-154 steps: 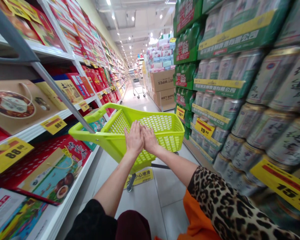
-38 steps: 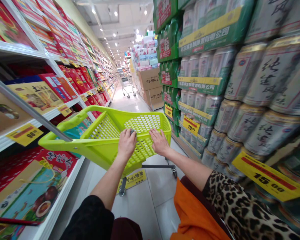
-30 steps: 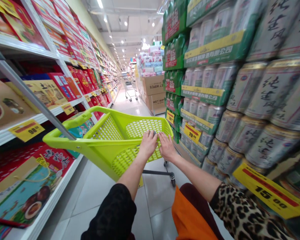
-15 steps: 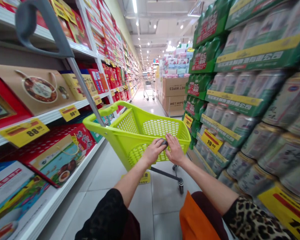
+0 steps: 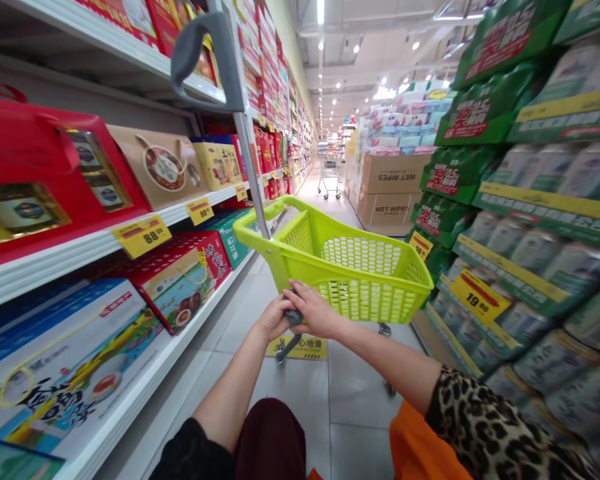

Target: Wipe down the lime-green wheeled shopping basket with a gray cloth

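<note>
A lime-green shopping trolley (image 5: pixel 360 287) with perforated sides stands across the aisle before me. From its left end rises a metal pole with a grey handle (image 5: pixel 233 80). Both my hands meet low beside the trolley's near left part. My left hand (image 5: pixel 274 319) is closed around a small dark grey object (image 5: pixel 294 318), whose kind I cannot make out. My right hand (image 5: pixel 316 311) lies against the same object and overlaps the left fingers. Part of the object is hidden by the fingers. Whether it touches the trolley, I cannot tell.
Shelves of boxed goods (image 5: pixel 160 173) with yellow price tags line the left. Stacked beverage cans (image 5: pixel 545 260) rise on the right. A yellow floor sign (image 5: pixel 307 348) lies under the trolley. Wet-wipes cartons (image 5: pixel 393 177) and a metal cart (image 5: pixel 330 175) stand farther back.
My hands, with the dark object, have moved left along the trolley's side, from near its right part to its left part. The view has turned left, and my fingers now overlap.
</note>
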Demonstrator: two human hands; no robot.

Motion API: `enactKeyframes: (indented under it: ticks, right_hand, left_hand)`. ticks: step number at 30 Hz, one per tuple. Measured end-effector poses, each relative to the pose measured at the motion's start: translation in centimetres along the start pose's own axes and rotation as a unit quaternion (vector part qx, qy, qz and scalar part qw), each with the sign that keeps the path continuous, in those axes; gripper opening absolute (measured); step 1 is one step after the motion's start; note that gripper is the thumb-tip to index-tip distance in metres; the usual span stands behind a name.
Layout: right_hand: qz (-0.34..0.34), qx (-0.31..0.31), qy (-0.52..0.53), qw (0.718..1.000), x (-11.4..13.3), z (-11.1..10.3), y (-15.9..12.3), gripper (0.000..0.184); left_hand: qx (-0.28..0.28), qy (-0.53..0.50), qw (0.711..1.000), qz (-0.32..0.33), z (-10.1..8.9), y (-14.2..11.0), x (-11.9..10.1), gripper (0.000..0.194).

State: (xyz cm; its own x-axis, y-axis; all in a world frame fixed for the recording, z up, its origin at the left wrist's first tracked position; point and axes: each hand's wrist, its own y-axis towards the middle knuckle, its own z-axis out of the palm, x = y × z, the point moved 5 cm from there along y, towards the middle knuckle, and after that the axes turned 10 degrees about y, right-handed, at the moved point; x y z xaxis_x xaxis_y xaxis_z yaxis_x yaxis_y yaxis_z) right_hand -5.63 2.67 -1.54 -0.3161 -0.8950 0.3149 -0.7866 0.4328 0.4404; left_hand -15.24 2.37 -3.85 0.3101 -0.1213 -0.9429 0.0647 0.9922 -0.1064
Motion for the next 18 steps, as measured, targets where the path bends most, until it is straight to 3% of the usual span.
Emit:
enactKeyframes:
  ticks: [3, 6, 12, 16, 18]
  right_hand:
    - [-0.018, 0.009, -0.056, 0.998, 1.2, 1.2, 1.2, 0.074]
    - [-0.063, 0.013, -0.099, 0.993, 2.2, 1.8, 1.8, 0.067]
    - [-0.218, 0.045, -0.158, 0.962, 4.0, 1.3, 3.8, 0.056]
    - [-0.163, 0.015, -0.161, 0.973, 4.3, -0.3, 6.2, 0.057]
    - [-0.173, 0.04, -0.149, 0.973, 4.6, -0.4, 6.5, 0.055]
  left_hand:
    - [-0.045, -0.099, 0.993, -0.039, -2.1, -0.7, 0.1, 0.023]
    - [-0.053, -0.153, 0.983, -0.081, -3.0, -1.6, -0.1, 0.014]
    - [-0.06, -0.143, 0.979, -0.133, -3.3, -3.6, -0.8, 0.033]
    - [-0.06, -0.091, 0.988, -0.112, -3.7, -2.9, -1.1, 0.029]
    - [-0.052, -0.067, 0.993, -0.082, -3.9, -2.3, -1.4, 0.028]
